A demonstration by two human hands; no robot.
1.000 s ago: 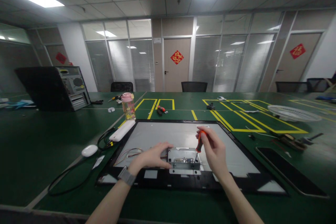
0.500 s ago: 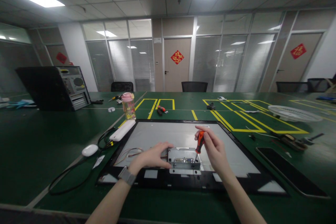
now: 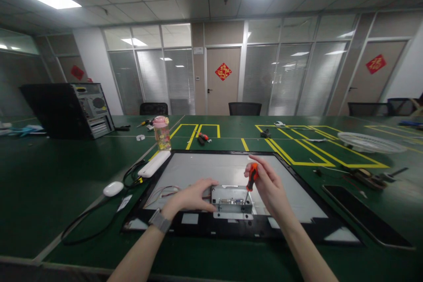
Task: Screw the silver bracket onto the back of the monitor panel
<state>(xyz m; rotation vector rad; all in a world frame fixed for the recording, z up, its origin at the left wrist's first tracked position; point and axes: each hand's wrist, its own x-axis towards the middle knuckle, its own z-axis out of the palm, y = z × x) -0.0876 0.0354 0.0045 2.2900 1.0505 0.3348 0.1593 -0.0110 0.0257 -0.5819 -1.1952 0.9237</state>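
A wide flat display panel (image 3: pixel 205 168) with a black frame lies before me, its grey back facing up. Near its front edge sits an open metal box (image 3: pixel 228 193) with a row of connectors and a circuit board inside. My left hand (image 3: pixel 194 196) grips the box's left end, thumb at the front and fingers at the back. In my right hand (image 3: pixel 269 180) is an orange and black screwdriver (image 3: pixel 253 177), held by the handle in the fingertips. The screwdriver stands slightly tilted, its tip down at the box's right end. Thin wires (image 3: pixel 165 191) run out left of the box.
Left of the panel lie a white power strip (image 3: pixel 154 164), a white mouse-like object (image 3: pixel 113 189) and a black cable (image 3: pixel 89 241). A pink-lidded bottle (image 3: pixel 161 134) stands behind them, near a black computer case (image 3: pixel 62 110). To the right are a dark phone (image 3: pixel 365 215) and calipers (image 3: pixel 368 178).
My right hand and the screwdriver handle have shifted very slightly, with the raised index finger a little higher. The left hand and the metal box look unmoved.
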